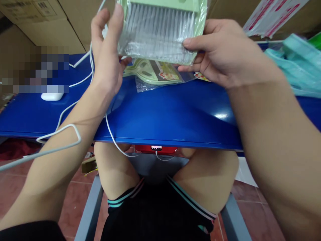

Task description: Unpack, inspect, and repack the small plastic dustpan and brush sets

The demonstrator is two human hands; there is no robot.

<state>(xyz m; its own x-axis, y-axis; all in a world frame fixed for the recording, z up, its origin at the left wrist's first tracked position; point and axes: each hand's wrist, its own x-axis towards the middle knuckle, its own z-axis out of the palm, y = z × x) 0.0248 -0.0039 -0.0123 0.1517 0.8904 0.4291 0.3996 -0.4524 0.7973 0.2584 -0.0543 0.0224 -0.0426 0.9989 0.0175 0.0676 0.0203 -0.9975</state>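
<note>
Brush (157, 33) in plastic, top cut off, sits gripped between left hand (106, 57) and right hand (220, 55).

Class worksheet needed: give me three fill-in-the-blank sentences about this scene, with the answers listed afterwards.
1. The left hand and right hand hold a brush wrapped in clear ____.
2. The table under them is ____.
3. A white ____ trails over the table's front edge.
Missing words: plastic; blue; cable.
</note>
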